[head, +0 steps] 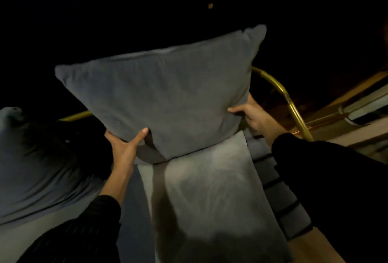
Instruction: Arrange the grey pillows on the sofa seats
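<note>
A large grey pillow (pixel 163 94) stands upright and tilted at the centre of the view, above the back of the sofa seat. My left hand (pixel 126 147) grips its lower left edge with the thumb on the front face. My right hand (pixel 249 113) holds its lower right corner. Below it a lighter grey pillow (pixel 212 199) lies flat on the sofa seat (pixel 134 210), reaching toward me. Another grey pillow (pixel 31 168) slumps at the left, partly in shadow.
A curved brass rail (pixel 283 94) runs behind the pillow and down at the right. The ribbed grey sofa edge (pixel 279 195) is beside my right sleeve. Wooden flooring (pixel 327 248) and a pale ledge (pixel 365 103) lie to the right. The background is dark.
</note>
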A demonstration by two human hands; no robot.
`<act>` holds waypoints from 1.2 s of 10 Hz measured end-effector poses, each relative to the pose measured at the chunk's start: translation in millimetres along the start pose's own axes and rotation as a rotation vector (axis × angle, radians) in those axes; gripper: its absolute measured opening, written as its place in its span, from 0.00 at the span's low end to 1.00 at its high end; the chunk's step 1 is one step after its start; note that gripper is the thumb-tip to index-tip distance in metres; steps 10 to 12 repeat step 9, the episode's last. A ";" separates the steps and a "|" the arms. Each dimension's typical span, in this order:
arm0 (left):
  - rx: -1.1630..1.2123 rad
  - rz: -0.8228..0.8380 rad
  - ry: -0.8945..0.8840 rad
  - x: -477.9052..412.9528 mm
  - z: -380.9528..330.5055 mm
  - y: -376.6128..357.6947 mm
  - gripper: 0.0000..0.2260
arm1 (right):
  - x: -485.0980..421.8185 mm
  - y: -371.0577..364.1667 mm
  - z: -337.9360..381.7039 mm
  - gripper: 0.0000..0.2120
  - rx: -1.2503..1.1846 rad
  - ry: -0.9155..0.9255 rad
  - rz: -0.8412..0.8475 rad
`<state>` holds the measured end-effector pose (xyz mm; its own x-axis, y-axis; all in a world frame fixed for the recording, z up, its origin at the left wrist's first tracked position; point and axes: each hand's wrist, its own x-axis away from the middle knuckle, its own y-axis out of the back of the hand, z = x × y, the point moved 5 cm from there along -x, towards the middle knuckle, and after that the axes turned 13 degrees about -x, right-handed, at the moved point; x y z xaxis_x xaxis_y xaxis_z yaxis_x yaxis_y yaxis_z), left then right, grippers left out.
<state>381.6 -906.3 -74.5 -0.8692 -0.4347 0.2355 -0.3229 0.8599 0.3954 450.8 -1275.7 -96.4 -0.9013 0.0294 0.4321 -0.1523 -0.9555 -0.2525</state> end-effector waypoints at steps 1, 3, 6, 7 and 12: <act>-0.029 0.032 0.063 1.4 27.5 -5.5 0.40 | -6.4 -2.8 -40.4 0.47 -0.026 -0.101 0.019; -0.029 -0.019 0.106 -15.2 24.4 -6.6 0.42 | -7.4 -17.4 -15.4 0.33 -0.059 -0.001 0.012; -0.218 -0.031 0.157 -23.6 23.8 -23.8 0.41 | 7.6 5.7 -25.0 0.31 -0.095 0.044 -0.257; -0.269 -0.002 0.184 -20.8 37.7 -34.0 0.36 | 12.7 -2.2 -34.2 0.38 0.049 -0.019 -0.294; -0.559 0.381 0.429 19.1 92.0 -64.5 0.27 | 70.0 -7.2 -92.0 0.30 0.350 -0.186 -0.249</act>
